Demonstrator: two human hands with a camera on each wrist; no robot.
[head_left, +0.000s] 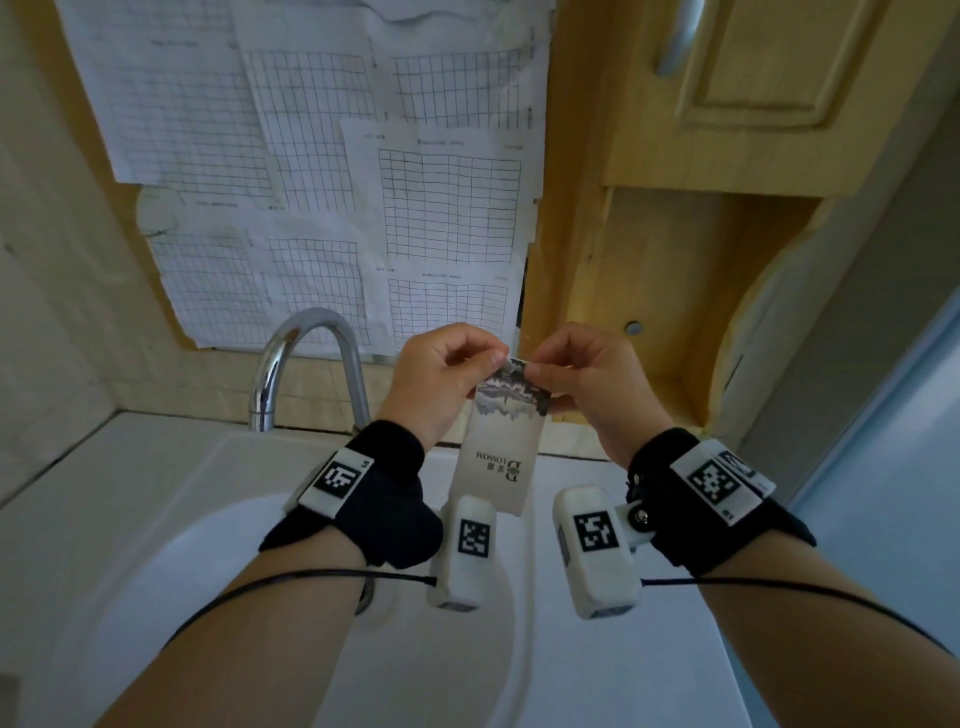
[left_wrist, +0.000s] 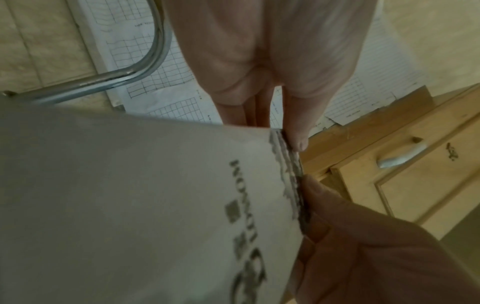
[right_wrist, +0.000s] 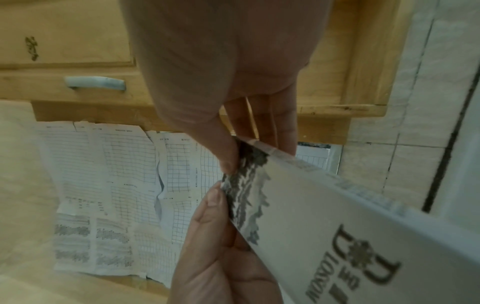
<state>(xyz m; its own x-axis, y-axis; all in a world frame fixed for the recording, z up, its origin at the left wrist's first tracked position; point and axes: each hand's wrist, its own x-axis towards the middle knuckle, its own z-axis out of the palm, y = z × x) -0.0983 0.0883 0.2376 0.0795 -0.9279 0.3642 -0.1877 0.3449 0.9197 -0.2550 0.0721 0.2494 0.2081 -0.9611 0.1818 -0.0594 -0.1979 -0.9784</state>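
One sachet (head_left: 498, 457), flat paper, pale grey-beige. Dark ink-wash print band at one end, "BLOSSOM" wordmark further down, upside-down in head view. Loc: held in the air just right of tap (head_left: 306, 358), printed end about level w/ tap's arch. Free end hangs down toward the wearer, clear of the basin (head_left: 171, 467) under the tap.

Handling (est.): v. light. Hangs straight from the pinch pts w/o sagging, so some stiffness; prob. thin card-like paper or a lined pouch. Contents not visible. Surface looks matt, so not esp. slippery. Creases and tears easily, and the printed end is prob. where a tear would start. Best hold: edge of the printed end, one pinch either side of the intended tear line, close together, body left free.

Hands:
- Left hand (head_left: 441, 384): thumb + forefinger pinch the left part of the printed edge. Other fingers curled in. Sits right of tap.
- Right hand (head_left: 587, 384): same pinch on the right part of the edge, farther right of tap. Wrist view shows thumb on near face, fingers behind.
- Thumb tips nearly meet. Both forearms come up from below, wrists cocked back, palms roughly facing.

Also present: gridded sheets (head_left: 322, 156) on wall behind tap; wood cabinet (head_left: 753, 78) up and right of tap.
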